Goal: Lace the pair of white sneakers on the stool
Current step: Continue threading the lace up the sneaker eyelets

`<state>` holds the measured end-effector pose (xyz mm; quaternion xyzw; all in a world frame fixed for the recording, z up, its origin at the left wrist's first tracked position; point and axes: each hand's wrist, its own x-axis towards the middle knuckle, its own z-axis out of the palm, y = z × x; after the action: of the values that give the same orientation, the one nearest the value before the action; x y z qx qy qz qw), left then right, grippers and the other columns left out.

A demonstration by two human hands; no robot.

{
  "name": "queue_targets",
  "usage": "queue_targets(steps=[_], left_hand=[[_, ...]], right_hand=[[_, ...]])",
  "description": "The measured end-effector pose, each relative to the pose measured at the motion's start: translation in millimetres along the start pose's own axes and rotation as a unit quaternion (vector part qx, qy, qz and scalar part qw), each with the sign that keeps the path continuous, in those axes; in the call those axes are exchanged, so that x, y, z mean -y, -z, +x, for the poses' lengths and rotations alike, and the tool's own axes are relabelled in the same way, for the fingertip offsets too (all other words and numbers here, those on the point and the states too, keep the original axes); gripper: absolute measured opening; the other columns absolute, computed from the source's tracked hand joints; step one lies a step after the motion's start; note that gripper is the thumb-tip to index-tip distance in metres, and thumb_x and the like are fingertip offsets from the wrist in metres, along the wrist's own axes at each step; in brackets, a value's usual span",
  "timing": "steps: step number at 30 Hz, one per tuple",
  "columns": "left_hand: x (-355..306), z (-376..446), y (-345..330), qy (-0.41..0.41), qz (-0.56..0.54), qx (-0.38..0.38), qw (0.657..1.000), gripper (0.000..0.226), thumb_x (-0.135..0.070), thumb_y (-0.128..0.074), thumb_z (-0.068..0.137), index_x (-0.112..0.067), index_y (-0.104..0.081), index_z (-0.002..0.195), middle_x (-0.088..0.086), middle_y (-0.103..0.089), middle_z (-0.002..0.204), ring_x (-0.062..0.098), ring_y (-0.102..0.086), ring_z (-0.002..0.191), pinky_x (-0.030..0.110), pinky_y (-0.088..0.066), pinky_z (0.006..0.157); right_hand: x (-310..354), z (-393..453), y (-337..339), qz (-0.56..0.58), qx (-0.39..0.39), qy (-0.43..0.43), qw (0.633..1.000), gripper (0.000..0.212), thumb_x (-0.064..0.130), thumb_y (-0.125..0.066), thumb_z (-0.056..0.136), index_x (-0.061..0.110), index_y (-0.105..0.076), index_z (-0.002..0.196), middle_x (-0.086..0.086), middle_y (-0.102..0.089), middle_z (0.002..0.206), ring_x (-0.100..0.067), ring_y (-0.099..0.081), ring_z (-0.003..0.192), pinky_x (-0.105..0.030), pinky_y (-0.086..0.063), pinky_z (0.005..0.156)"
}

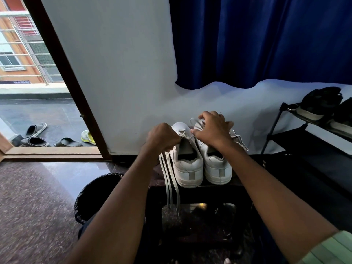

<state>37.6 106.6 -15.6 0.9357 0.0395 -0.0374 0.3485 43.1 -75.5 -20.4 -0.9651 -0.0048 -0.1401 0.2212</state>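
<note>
White lace (170,184), doubled strands, gripped in the curled left hand (162,137) at the left sneaker (187,166) tongue, ends hanging past the stool (209,187) edge. Right hand (213,130), fingers bent, pinches the lace over the right sneaker (217,166). Both sneakers side by side, heels toward the camera, on the dark stool. Black bin (95,197) at left; shoe rack (304,130) at right.

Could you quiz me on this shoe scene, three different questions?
1. True or false: both sneakers stand on the dark stool.
2. Which hand grips the laces that hang down over the stool's edge?
A. left hand
B. right hand
3. Fill in: the right hand rests on the ____ sneaker.

Key: 1 true; 2 A; 3 right. The left sneaker has its heel toward the camera.
</note>
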Motion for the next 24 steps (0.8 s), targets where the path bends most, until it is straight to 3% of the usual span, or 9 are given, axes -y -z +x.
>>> queue_targets(steps=[2,3,5,7,10,14,16,20,24], left_hand=[[0,3,-4,-0.007,0.006,-0.007,1.0,0.026,-0.029,-0.063,0.065,-0.01,-0.076,0.075,0.008,-0.071,0.058,0.028,-0.074,0.057,0.048,-0.065,0.066],[-2,3,-5,-0.012,0.002,-0.012,1.0,0.028,-0.03,-0.062,0.065,-0.011,-0.077,0.079,0.007,-0.072,0.059,0.027,-0.074,0.057,0.047,-0.065,0.067],[-5,1,-6,-0.013,-0.011,-0.01,1.0,0.025,-0.027,-0.064,0.069,-0.011,-0.078,0.084,0.007,-0.073,0.06,0.024,-0.074,0.057,0.043,-0.065,0.07],[-4,2,-6,-0.004,-0.016,-0.008,1.0,0.019,-0.023,-0.069,0.077,-0.01,-0.078,0.088,0.007,-0.074,0.062,0.022,-0.074,0.057,0.041,-0.065,0.073],[3,6,0,0.037,-0.035,-0.005,0.999,0.018,-0.012,-0.072,0.078,-0.006,-0.078,0.094,0.01,-0.078,0.076,0.022,-0.076,0.065,0.041,-0.065,0.075],[7,7,3,0.075,-0.092,0.038,0.992,0.022,-0.006,-0.076,0.078,0.0,-0.077,0.099,0.016,-0.078,0.084,0.029,-0.078,0.073,0.047,-0.065,0.077],[4,9,3,0.071,-0.093,0.042,0.992,0.029,-0.009,-0.075,0.072,-0.002,-0.078,0.099,0.014,-0.078,0.084,0.027,-0.077,0.071,0.043,-0.065,0.077],[4,8,7,0.068,-0.107,0.064,0.99,0.017,-0.007,-0.068,0.09,-0.003,-0.072,0.106,-0.005,-0.073,0.063,0.01,-0.07,0.053,0.025,-0.061,0.066],[9,9,6,0.055,-0.148,0.055,0.986,0.007,-0.003,-0.068,0.092,-0.006,-0.066,0.099,-0.014,-0.065,0.05,0.005,-0.067,0.049,0.028,-0.062,0.061]], right_hand=[[7,-3,-1,0.01,-0.033,0.049,0.998,0.053,0.046,-0.078,0.08,0.025,-0.063,0.126,0.002,-0.059,0.127,-0.024,-0.05,0.122,-0.042,-0.034,0.097],[11,-4,-1,0.06,-0.024,0.075,0.995,0.051,0.041,-0.08,0.079,0.023,-0.065,0.125,0.001,-0.062,0.125,-0.022,-0.055,0.116,-0.039,-0.04,0.096],[16,-8,-2,0.154,0.046,0.095,0.982,0.043,0.024,-0.08,0.078,0.019,-0.07,0.12,-0.001,-0.069,0.117,-0.015,-0.06,0.093,-0.03,-0.048,0.084],[15,-10,-4,0.155,0.099,0.086,0.979,0.036,0.01,-0.075,0.076,0.018,-0.075,0.112,0.0,-0.073,0.108,-0.013,-0.061,0.083,-0.026,-0.047,0.075],[9,-8,-4,0.138,0.09,0.038,0.986,0.034,0.003,-0.07,0.072,0.026,-0.078,0.097,0.005,-0.075,0.098,-0.016,-0.068,0.09,-0.027,-0.05,0.074],[8,-6,-2,0.136,0.075,0.031,0.987,0.039,-0.003,-0.068,0.072,0.028,-0.079,0.094,0.004,-0.071,0.095,-0.018,-0.067,0.09,-0.025,-0.041,0.067],[11,-8,-5,0.12,0.066,0.086,0.987,0.048,-0.006,-0.067,0.074,0.035,-0.079,0.096,0.006,-0.061,0.097,-0.015,-0.061,0.092,-0.026,-0.043,0.069],[14,-10,-13,0.064,0.087,0.177,0.978,0.063,-0.014,-0.062,0.072,0.036,-0.076,0.108,0.005,-0.047,0.1,-0.016,-0.05,0.104,-0.032,-0.047,0.086],[14,-10,-21,-0.022,0.073,0.209,0.975,0.029,0.007,-0.075,0.08,0.023,-0.075,0.105,0.002,-0.046,0.103,-0.025,-0.051,0.111,-0.04,-0.048,0.091]])
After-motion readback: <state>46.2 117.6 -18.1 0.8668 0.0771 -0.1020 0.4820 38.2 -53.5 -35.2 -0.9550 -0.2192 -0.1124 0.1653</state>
